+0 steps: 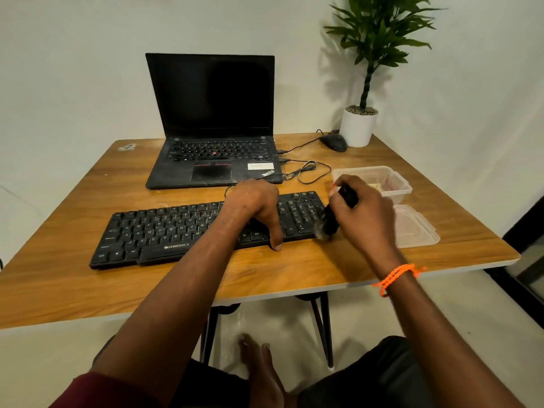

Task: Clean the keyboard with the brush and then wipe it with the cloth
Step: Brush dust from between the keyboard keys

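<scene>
A black keyboard (164, 231) lies across the wooden table (73, 284), in front of the laptop. My left hand (254, 206) rests on its right-middle part, fingers curved over the keys and thumb down over the front edge. My right hand (363, 210) grips a black brush (329, 223) by its handle. The bristles point down at the keyboard's right end, by the number pad. No cloth can be made out.
An open black laptop (212, 125) stands behind the keyboard, with cables (309, 170) trailing right to a mouse (334, 142). A white potted plant (359, 126) sits at the back right corner. A clear plastic box (394, 179) and its lid (415, 226) lie right of the keyboard.
</scene>
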